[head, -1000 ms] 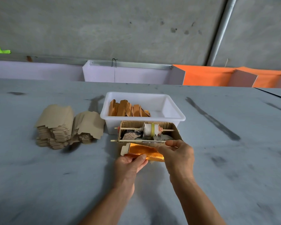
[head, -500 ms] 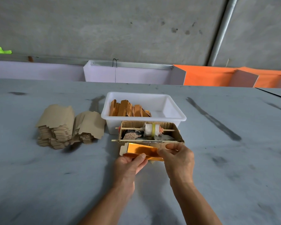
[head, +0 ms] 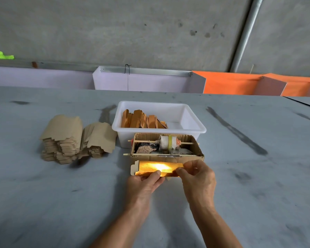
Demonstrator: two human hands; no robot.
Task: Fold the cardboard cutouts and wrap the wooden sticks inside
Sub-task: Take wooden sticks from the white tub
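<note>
A cardboard cutout with a shiny gold inner face lies partly folded just in front of me. My left hand pinches its near edge with thumb and fingers. My right hand pinches its right end. No wooden stick shows inside the fold. Two stacks of flat brown cutouts sit on the table to the left. A white tub behind holds several orange wrapped pieces leaning at its left side.
A small open cardboard box with a roller on thin sticks stands between the tub and my hands. The grey table stretches all around. White and orange panels line its far edge.
The gold cutout has tilted slightly and catches a bright glare in its middle. Both hands keep their grip in nearly the same place.
</note>
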